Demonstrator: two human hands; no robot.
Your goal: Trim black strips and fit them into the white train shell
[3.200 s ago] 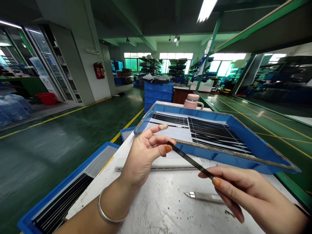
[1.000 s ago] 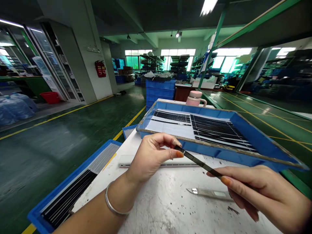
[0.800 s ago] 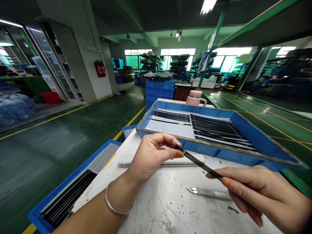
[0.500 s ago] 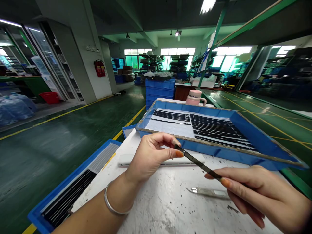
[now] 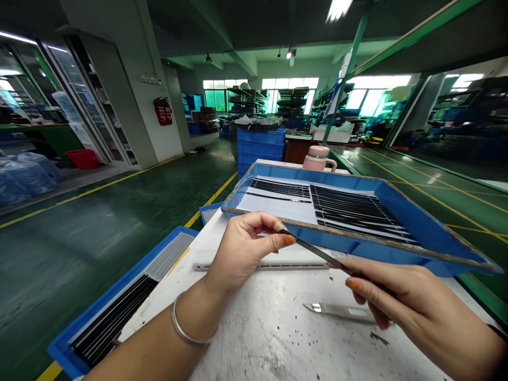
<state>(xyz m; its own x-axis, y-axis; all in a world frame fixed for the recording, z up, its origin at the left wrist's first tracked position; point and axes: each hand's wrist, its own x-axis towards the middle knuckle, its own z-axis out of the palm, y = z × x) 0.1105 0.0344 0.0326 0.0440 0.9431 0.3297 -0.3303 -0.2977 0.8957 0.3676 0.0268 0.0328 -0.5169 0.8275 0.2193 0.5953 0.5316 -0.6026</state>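
A thin black strip [image 5: 317, 253] is held in the air between both hands, above the white table [image 5: 270, 328]. My left hand [image 5: 242, 251] pinches its far end between thumb and forefinger; a silver bangle sits on that wrist. My right hand [image 5: 400, 304] pinches the near end with the fingers closed around it. Just behind the strip stands a blue tray [image 5: 400, 222], tilted, with rows of black strips on white sheets. A metal knife blade [image 5: 337, 311] lies on the table under my right hand.
A second blue tray [image 5: 91, 323] with black and grey strips hangs off the table's left edge. A long white bar [image 5: 238, 262] lies across the table. A pink cup [image 5: 317, 157] stands behind the tilted tray, with stacked blue crates [image 5: 260, 145] farther back.
Both hands have lifted a little and the strip now lies flatter. My right hand has slid slightly left along it.
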